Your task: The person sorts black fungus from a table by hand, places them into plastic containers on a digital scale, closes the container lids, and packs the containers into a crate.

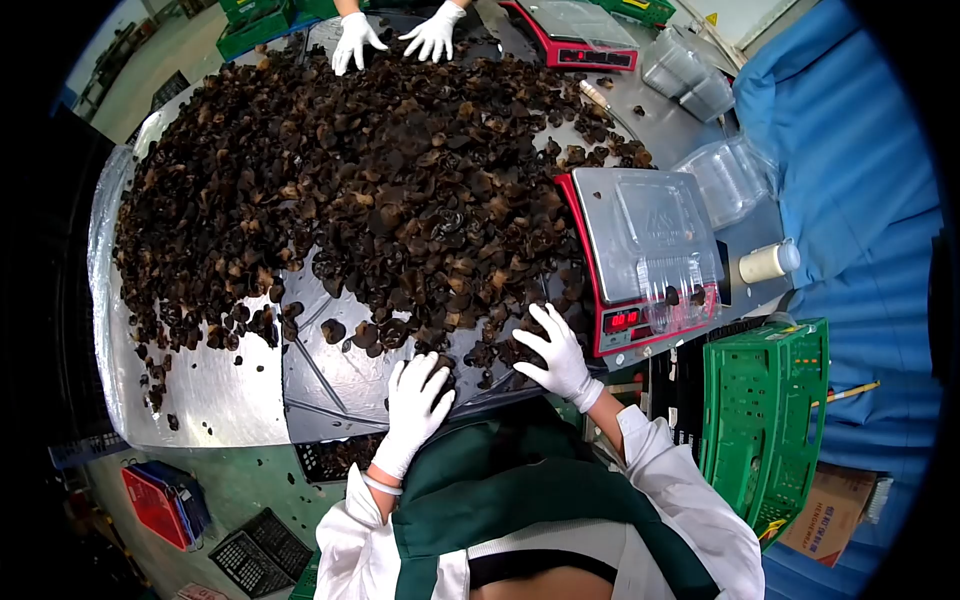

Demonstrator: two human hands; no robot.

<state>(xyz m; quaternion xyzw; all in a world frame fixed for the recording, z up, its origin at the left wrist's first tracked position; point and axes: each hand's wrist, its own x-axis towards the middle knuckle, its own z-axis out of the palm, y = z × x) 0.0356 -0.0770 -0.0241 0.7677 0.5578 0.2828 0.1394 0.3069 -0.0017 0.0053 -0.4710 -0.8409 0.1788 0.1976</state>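
A wide heap of dark brown wood ear mushrooms [400, 190] covers most of the metal table. My left hand [414, 408], in a white glove, rests at the near edge with fingers stretched out, a few mushroom pieces partly hidden under its fingertips. Also gloved, my right hand [560, 362] spreads its fingers beside loose pieces, just left of a red-framed scale [610, 322]. On the scale's plate lies a clear plastic container [655, 225] with its lid side folded toward the display; a couple of dark pieces show in it. Neither hand grips anything.
Opposite, a person's two gloved hands [392, 40] touch the heap's far side. A second scale [590, 55] stands at the back right. Stacked clear containers [690, 75] and a white bottle [768, 262] line the right side. Green crates [765, 420] stand below, right of me.
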